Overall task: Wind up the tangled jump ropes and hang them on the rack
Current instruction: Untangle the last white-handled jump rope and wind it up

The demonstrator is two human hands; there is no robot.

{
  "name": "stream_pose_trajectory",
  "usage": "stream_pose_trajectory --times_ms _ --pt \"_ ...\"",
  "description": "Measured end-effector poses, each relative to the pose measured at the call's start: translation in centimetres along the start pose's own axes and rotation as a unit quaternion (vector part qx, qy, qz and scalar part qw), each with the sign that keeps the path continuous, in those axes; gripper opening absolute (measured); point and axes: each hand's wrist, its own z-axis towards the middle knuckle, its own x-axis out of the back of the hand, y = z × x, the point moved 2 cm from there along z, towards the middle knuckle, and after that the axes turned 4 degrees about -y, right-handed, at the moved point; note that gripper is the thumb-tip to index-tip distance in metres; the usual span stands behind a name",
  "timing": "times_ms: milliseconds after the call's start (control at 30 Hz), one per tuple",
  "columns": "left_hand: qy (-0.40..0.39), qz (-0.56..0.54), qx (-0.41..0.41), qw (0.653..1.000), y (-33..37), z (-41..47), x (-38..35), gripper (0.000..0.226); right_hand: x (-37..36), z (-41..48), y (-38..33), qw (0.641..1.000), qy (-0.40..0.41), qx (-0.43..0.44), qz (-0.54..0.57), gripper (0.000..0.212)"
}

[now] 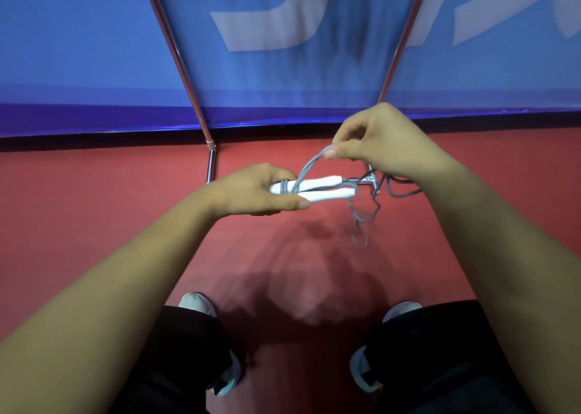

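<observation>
Gripping two white plastic handles [323, 187] in left hand [251, 190], pinching thin grey cord [309, 165] in right hand [386, 140]; far behind, chrome tube rack [176, 58], perhaps touching blurred cord.

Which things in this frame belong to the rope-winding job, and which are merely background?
Part of the job: white handles, gripped by the left hand; grey cord, pinched by the right hand; metal rack.
Just around: blue banner, red floor, shoes.

Two handles [317, 190] side by side in the left hand [257, 190], right hand [386, 143] above-right pinching the cord [305, 167]; rack [180, 68] behind, before the banner [78, 52]; floor [94, 200] beneath.
</observation>
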Motion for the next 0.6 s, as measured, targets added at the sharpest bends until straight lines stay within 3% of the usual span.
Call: stream_pose_trajectory --times_ms 100,233,367,433,600 --pt "0.001 -0.199 -0.071 0.977 0.1 -0.3 0.0 0.022 -0.3 0.2 1.1 0.999 -0.018 -0.022 0.037 0.014" --pt "0.07 -0.433 -0.099 0.893 0.2 0.9 -0.6 0.021 -1.7 0.7 2.0 0.987 -0.083 -0.058 0.125 0.014" --pt "0.133 -0.534 -0.101 0.829 -0.2 1.3 -0.3 0.031 -2.0 0.5 2.3 0.977 -0.145 -0.074 0.135 0.01" --pt "0.166 -0.589 -0.091 0.786 -0.6 1.2 0.6 0.025 -1.9 0.1 2.5 0.977 -0.168 -0.091 0.097 0.012" --pt "0.223 -0.61 -0.025 0.76 -2.5 0.6 3.0 0.023 -1.3 -0.1 3.3 0.977 -0.116 -0.108 0.142 0.007"
